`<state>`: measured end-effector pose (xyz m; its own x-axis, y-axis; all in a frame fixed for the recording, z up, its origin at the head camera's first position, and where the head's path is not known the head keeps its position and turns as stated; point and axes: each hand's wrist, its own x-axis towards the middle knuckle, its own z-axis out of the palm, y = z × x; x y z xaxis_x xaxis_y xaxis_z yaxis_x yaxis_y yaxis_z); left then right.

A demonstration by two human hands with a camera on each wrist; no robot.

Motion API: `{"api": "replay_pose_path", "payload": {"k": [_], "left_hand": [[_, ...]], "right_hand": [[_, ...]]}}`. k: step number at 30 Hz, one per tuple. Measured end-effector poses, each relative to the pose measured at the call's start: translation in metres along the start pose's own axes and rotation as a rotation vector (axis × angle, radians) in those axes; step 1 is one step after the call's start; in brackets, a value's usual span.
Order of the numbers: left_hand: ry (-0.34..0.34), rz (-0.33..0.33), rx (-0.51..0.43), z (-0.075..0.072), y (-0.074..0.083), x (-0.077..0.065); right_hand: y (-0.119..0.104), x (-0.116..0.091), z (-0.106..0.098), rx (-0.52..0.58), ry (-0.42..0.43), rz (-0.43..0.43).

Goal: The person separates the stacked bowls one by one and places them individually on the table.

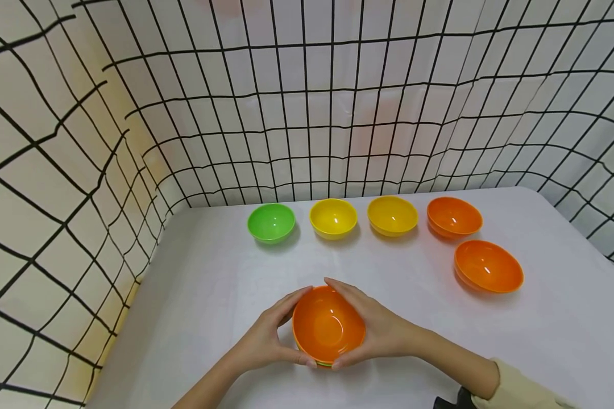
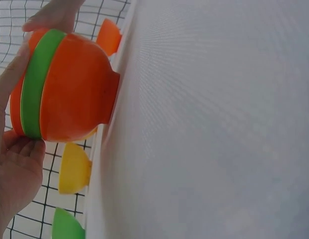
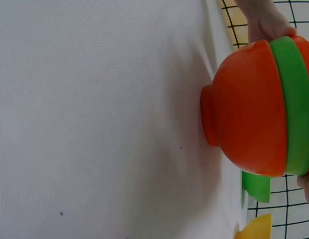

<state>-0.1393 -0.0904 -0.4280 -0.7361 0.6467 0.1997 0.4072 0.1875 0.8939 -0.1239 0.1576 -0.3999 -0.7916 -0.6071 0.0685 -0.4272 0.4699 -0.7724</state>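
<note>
Nested bowls form a stack in front of me: an orange bowl [image 1: 329,324] on top, a green bowl [image 2: 39,82] in the middle and another orange bowl [image 3: 251,107] at the bottom. The lowest bowl's foot appears to rest on the white table. My left hand [image 1: 271,335] grips the stack from the left, thumb at the near rim and fingers round the far side. From the right, my right hand [image 1: 378,326] holds it the same way. In both wrist views the hands are at the upper bowls' rims; some fingers are hidden.
Along the back of the table [image 1: 210,295] stand a green bowl [image 1: 271,223], two yellow bowls [image 1: 333,218] and an orange bowl [image 1: 454,217]. One more orange bowl [image 1: 488,266] sits nearer at the right. A black grid on white walls [image 1: 332,91] borders the back and sides.
</note>
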Motion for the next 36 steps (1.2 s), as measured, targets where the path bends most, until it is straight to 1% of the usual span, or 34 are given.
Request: {"api": "replay_pose_path", "payload": {"k": [3,10,15,20,24,30,36], "left_hand": [[-0.003,0.003,-0.009,0.0,0.0,0.0],[-0.004,0.018,-0.007,-0.001,0.002,0.001],[-0.004,0.018,-0.001,-0.001,0.002,0.0],[-0.004,-0.005,-0.003,0.0,0.002,0.0],[-0.003,0.001,-0.003,0.0,0.002,-0.001],[-0.004,0.002,-0.005,0.0,0.003,-0.001],[-0.01,-0.024,0.001,0.0,0.002,-0.002]], "right_hand": [[0.0,0.0,0.002,-0.002,0.001,0.008],[0.001,0.0,0.004,-0.007,0.026,-0.012],[0.002,-0.001,0.005,0.021,0.035,-0.014],[0.005,-0.002,0.007,-0.014,0.046,-0.05],[0.007,-0.002,0.008,-0.038,0.064,-0.079],[0.01,-0.001,0.011,-0.032,0.114,-0.089],[0.015,0.0,0.014,-0.021,0.153,-0.141]]}}
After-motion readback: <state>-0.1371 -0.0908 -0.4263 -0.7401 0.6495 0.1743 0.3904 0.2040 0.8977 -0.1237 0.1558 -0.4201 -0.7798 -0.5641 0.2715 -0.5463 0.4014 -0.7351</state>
